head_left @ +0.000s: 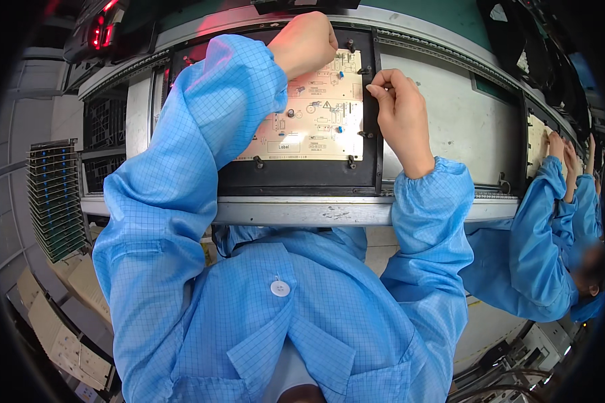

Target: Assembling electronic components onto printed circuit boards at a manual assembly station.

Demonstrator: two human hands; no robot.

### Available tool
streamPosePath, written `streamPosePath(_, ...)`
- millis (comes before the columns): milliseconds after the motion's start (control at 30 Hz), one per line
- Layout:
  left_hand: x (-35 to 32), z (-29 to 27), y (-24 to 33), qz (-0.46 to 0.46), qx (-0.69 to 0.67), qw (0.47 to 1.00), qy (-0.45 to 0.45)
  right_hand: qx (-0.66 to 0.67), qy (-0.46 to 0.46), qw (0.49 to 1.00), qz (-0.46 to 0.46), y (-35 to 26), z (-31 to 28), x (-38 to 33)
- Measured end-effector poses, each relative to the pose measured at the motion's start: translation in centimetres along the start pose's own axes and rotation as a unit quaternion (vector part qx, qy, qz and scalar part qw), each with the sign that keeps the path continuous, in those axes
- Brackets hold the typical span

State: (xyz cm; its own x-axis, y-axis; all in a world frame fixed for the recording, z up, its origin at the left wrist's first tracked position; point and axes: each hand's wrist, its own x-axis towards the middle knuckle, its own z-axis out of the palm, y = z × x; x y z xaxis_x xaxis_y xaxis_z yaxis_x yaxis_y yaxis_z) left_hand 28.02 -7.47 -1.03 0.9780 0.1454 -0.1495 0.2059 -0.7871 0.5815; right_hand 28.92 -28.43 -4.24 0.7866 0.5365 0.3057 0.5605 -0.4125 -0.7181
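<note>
The circuit board is lying in a black carrier frame, printed face up; the left hand is arching over its upper edge, fingers curled — the tips are hidden, so one cannot tell what they are gripping, if anything; the right hand is hovering just beyond its right edge, thumb and forefinger bending toward each other, though whether a tiny part is sitting between them cannot be told. The board is probably handling as light, stiff and fragile, best taken by its bare margins rather than by its blue components; black clips are standing around its edges, likely limiting finger room — and the left sleeve is covering its left part; a metal rail is running along its near side; stacked boards are standing to its far left; a co-worker's hand is showing to its far right.
</note>
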Motion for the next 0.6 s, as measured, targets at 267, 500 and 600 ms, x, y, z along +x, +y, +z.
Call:
streamPosePath(267, 1.1, 1.1, 0.3, -0.014, -0.007, 1.000, 0.005, 0.018, 0.025, 1.000, 0.002, 1.3, -0.5, 0.2)
streamPosePath(500, 1.1, 1.6, 2.0, -0.053, 0.019, 0.998, -0.003, 0.038, 0.046, 0.998, 0.019, 1.8, -0.4, 0.0)
streamPosePath(600, 1.3, 2.5, 2.4, 0.004, 0.060, 0.997, 0.043, 0.081, 0.036, 0.996, 0.026, 1.8, -0.3, 0.1)
